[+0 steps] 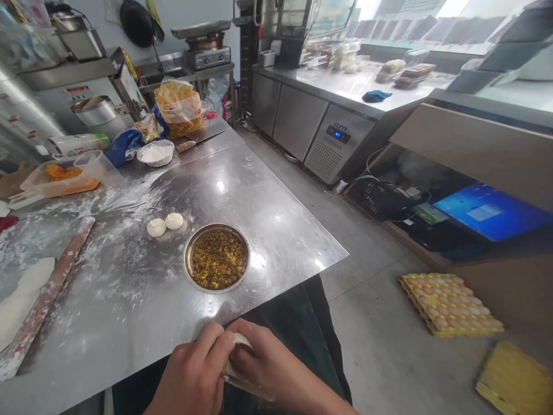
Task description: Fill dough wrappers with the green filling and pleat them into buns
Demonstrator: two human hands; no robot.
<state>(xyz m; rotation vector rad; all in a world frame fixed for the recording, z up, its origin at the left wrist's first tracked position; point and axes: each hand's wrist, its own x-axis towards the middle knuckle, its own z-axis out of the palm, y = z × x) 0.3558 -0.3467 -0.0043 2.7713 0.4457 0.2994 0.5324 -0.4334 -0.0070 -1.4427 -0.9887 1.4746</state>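
At the table's near edge, my left hand [194, 366] and my right hand [270, 360] are closed together around a piece of white dough [242, 340]. Only a small part of the dough shows between the fingers; the rest is hidden. A thin, flat edge of something below it, against my right palm, is too unclear to name. Just beyond my hands stands a round metal bowl [186, 262] of chopped dark green and yellow filling [218, 259]. Two small round dough pieces [156, 227] lie side by side, left of the bowl.
The steel table [142, 323] is dusted with flour. On its left, a floury rolling pin [52, 288] lies beside a flat dough sheet [26, 300]. Farther back are a flour bowl [156, 154] and a plastic tub [103, 167]. Egg trays [449, 305] sit on the floor at right.
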